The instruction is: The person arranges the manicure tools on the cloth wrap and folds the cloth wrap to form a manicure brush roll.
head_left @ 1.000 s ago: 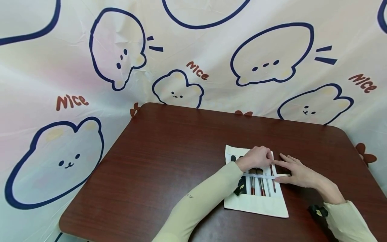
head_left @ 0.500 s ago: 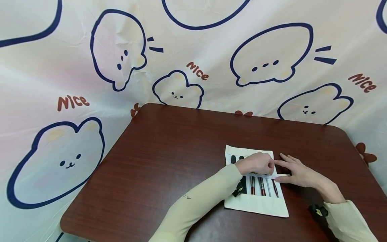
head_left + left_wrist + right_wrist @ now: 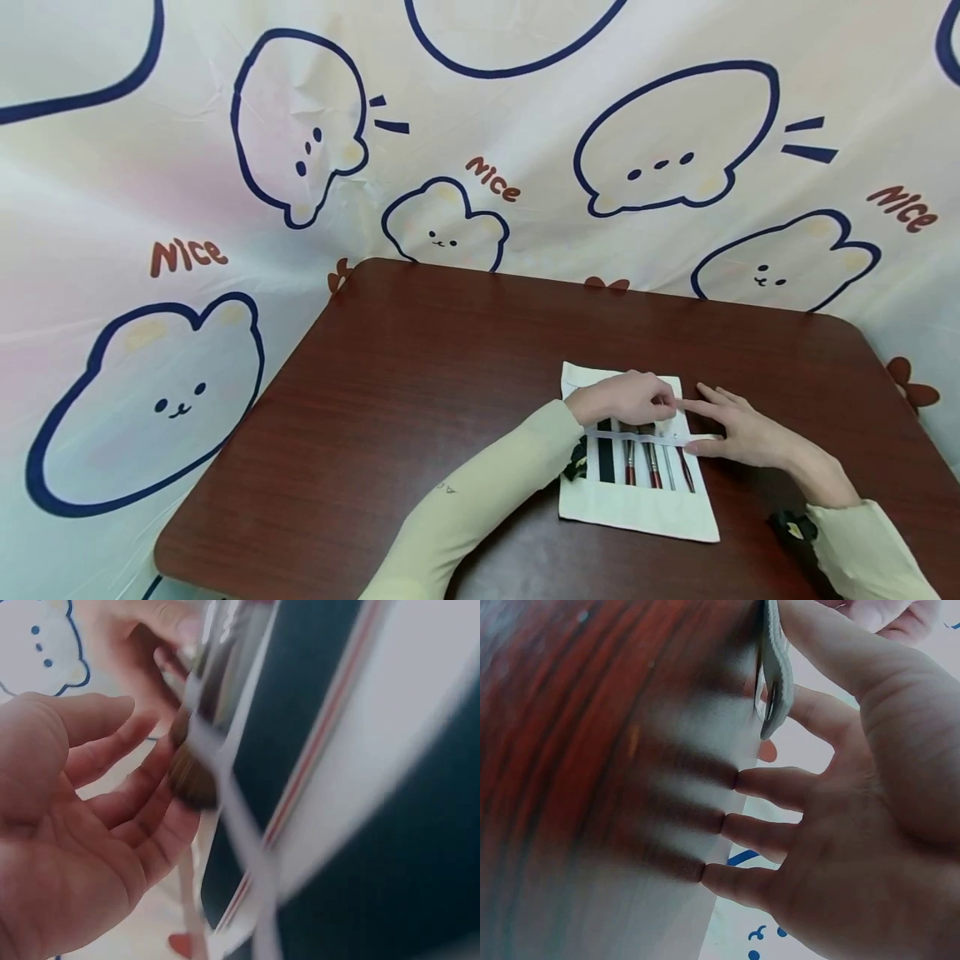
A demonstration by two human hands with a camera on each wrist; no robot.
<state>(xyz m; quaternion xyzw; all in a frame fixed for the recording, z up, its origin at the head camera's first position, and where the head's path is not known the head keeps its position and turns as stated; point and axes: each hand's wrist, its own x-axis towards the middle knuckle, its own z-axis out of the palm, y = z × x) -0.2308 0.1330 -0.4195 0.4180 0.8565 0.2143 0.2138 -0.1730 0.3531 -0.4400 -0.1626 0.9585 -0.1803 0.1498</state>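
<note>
A cream fabric brush roll (image 3: 637, 512) lies unfolded on the table, holding several slim brushes (image 3: 654, 471) with red handles under a white elastic strap (image 3: 637, 437). Over its upper part is my left hand (image 3: 626, 397). In the left wrist view the fingers of that left hand (image 3: 75, 810) are loosely bent, thumb apart, close to brown brush bristles (image 3: 193, 776); whether they touch is unclear. My right hand (image 3: 742, 429) is spread at the roll's right edge. Its thumb and index finger reach the fabric edge (image 3: 776, 682), while the other fingertips rest on the table.
The brown table (image 3: 420, 400) extends left of and behind the roll. A printed cloth (image 3: 540, 125) hangs behind and beside it. Dark strips (image 3: 604, 450) sit in the roll's left part. A dark wrist device (image 3: 795, 525) is at the right cuff.
My left hand dipped along the roll's right side, then shifted up and left. The thin red brush at the right slid lower towards the bottom pocket. My right hand stayed put.
</note>
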